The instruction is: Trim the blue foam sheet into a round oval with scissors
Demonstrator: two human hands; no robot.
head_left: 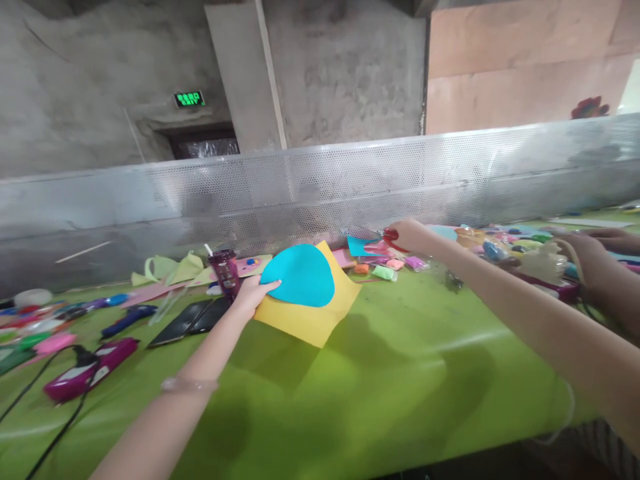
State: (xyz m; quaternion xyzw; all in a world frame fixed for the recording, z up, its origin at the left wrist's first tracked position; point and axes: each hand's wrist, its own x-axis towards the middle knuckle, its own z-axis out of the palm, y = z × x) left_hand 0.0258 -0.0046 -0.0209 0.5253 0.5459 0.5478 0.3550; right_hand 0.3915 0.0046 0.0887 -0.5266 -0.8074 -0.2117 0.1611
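Note:
My left hand (249, 297) pinches a round-cornered blue paper shape (300, 275) together with a sheet of yellow paper (320, 323) behind it, thumb on the front. Both are held up above the green table. Over at the far side, my right hand (411, 235) is closed round the red handles of a pair of scissors (393, 239), whose blades point left and are blurred. Beneath the scissors lie a blue paper scrap (361, 246) and pink pieces. Small bags of clay in orange, green and purple (416, 263) sit just below.
A dark cup with a straw (225, 272), dark phones (181, 323), a blue glue gun (129, 321) and a purple power strip (91, 370) with cords stand left. A perforated metal barrier (320, 187) runs behind the green table (380, 400). Another person's hands (595, 267) are at right.

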